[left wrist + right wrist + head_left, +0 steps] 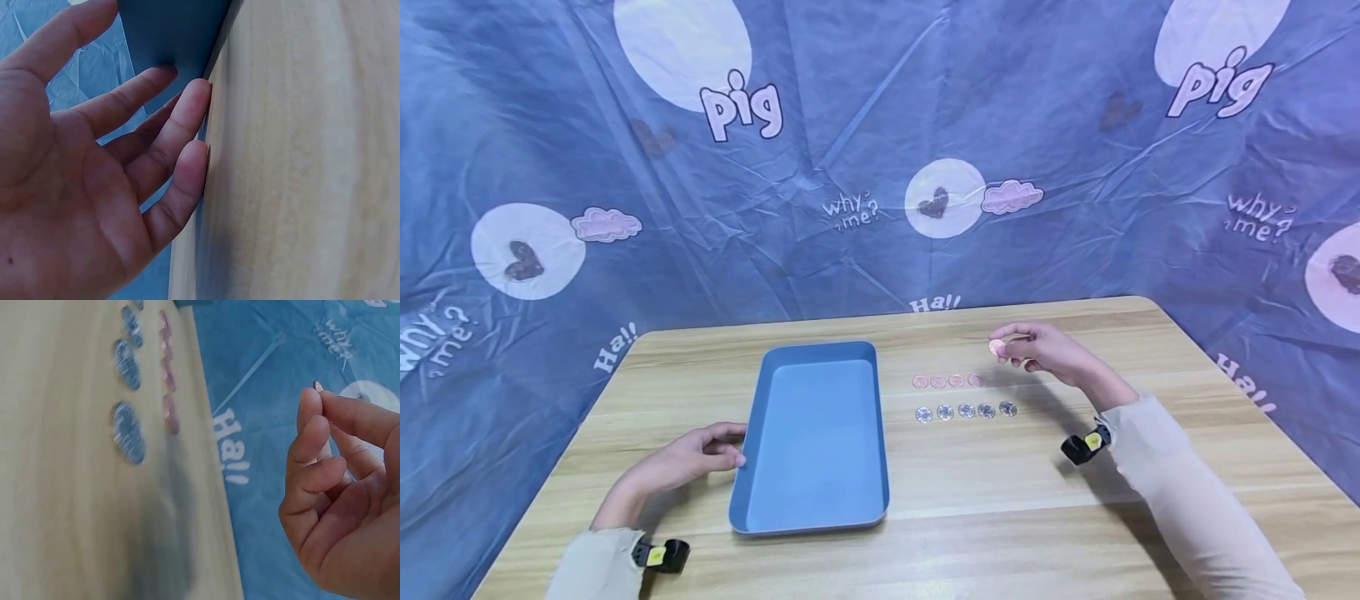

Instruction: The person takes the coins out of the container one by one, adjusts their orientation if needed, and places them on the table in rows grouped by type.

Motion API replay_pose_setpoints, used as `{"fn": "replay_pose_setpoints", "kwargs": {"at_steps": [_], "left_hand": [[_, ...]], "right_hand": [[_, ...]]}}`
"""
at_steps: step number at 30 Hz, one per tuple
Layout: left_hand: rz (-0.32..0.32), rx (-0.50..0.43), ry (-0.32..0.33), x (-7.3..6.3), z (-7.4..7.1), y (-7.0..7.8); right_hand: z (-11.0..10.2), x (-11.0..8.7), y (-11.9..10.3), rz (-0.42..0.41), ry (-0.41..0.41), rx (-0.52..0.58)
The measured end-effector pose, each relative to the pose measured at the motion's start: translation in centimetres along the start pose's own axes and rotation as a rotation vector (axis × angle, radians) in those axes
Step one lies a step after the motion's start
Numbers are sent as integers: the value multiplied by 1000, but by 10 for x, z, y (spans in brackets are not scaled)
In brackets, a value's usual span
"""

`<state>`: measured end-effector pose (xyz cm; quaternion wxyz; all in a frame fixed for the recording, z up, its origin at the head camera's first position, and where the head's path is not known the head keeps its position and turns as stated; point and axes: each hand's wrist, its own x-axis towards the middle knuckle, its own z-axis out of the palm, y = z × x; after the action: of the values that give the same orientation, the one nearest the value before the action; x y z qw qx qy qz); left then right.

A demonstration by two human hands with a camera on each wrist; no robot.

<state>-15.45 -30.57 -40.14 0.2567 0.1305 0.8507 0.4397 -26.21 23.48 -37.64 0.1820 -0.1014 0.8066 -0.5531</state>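
My right hand is raised above the far right of the table. It pinches a small pink coin-like disc between thumb and fingertips; only the disc's edge shows in the right wrist view. Below and to the left lies a row of several pink discs. Nearer me runs a row of several silvery discs. My left hand is at the left side of a blue rectangular tray, its fingers loosely extended and touching the outer wall. Two of its fingertips rest on the tabletop in the left wrist view.
The wooden table fills the lower view, its far edge against a blue printed cloth. Nothing lies inside the tray. Black wrist cameras sit on both wrists.
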Motion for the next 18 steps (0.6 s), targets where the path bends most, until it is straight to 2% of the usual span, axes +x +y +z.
{"fn": "replay_pose_setpoints", "kwargs": {"at_steps": [12, 18], "left_hand": [[10, 2, 2, 1, 0, -2], [8, 3, 6, 1, 0, -3]], "right_hand": [[1, -4, 26, 89, 18, -90], [4, -2, 29, 105, 15, -161]]}}
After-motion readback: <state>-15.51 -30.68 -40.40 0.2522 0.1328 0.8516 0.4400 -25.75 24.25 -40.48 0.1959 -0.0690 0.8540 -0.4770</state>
